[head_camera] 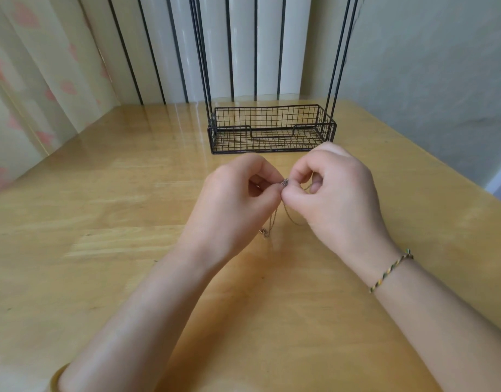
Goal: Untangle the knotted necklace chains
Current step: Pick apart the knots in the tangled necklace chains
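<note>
The left hand (235,199) and right hand (337,193) each pinch the small knot (285,182) of the necklace chains (274,219) between thumb and forefinger, so the tangle sits squarely between both grips, equally near each, while the loose strands hang down beneath them towards the wooden table (102,193)

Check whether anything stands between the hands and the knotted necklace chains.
Nothing visible does. The left hand and right hand pinch the small knot of thin gold-coloured necklace chains between their fingers, above the wooden table. The black wire basket stands behind them, apart.
</note>
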`<state>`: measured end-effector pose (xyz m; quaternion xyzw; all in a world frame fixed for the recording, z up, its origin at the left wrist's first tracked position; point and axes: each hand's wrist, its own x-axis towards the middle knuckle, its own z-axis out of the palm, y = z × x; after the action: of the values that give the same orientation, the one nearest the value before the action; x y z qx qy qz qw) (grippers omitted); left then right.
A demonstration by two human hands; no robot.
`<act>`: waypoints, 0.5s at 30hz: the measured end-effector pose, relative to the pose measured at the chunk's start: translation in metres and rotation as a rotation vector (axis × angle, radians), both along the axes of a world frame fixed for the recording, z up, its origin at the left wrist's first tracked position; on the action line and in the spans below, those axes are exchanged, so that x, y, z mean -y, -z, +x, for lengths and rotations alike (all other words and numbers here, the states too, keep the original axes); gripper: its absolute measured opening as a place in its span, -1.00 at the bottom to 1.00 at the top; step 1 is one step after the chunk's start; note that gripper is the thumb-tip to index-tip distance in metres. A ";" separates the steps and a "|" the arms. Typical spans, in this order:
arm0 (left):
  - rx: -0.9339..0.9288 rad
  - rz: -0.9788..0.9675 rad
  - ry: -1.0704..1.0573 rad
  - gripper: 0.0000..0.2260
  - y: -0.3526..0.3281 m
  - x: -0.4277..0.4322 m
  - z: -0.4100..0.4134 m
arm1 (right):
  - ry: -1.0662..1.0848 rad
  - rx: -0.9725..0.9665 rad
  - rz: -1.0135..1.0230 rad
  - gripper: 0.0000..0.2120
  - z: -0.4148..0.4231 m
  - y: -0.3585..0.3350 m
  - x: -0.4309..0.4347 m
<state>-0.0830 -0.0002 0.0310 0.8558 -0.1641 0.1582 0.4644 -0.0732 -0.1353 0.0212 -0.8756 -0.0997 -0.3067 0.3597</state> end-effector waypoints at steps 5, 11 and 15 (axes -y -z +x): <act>0.030 0.023 -0.018 -0.90 -0.002 -0.002 0.000 | -0.112 -0.172 0.262 -0.90 0.001 -0.004 0.000; -0.160 -0.260 0.053 -0.88 -0.003 -0.002 0.000 | -0.231 -0.400 0.603 -0.87 0.001 -0.005 0.003; -0.395 -0.579 0.119 -0.85 -0.005 -0.001 0.001 | -0.263 -0.518 0.728 -0.82 0.004 -0.005 0.003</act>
<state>-0.0818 0.0010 0.0361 0.6916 -0.0692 0.0025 0.7190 -0.0694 -0.1388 0.0264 -0.7199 -0.0026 -0.0447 0.6926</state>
